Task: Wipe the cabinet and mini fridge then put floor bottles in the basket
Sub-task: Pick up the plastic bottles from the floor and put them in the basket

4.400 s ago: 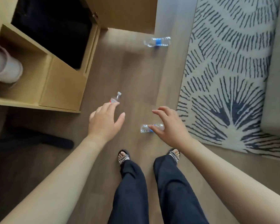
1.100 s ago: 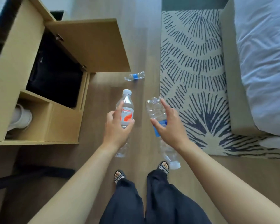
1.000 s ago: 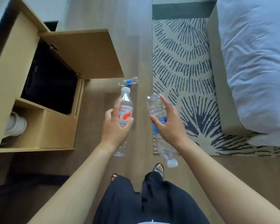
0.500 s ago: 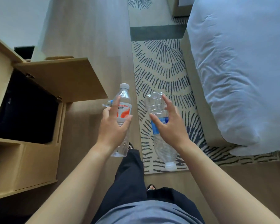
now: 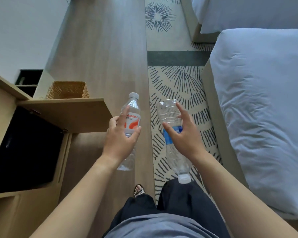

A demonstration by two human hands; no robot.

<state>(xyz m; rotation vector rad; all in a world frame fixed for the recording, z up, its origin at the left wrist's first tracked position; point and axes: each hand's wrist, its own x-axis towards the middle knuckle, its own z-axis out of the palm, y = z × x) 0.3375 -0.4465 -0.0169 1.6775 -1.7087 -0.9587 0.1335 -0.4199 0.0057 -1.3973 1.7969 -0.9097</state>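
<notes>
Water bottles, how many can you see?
2: the orange-label bottle, cap up, in the left hand; the blue-label bottle, cap down, in the right hand. The open cabinet door may hide more.

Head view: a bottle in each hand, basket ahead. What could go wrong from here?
The open wooden cabinet door juts between the person and the woven wicker basket; a leg might knock it. The right hand holds the crumpled blue-labelled clear plastic bottle cap-down, one finger straight; it could slip.

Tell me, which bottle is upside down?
The blue-label bottle in the right hand: its white cap points down, toward the person. The orange-label bottle in the left hand has its cap up.
</notes>
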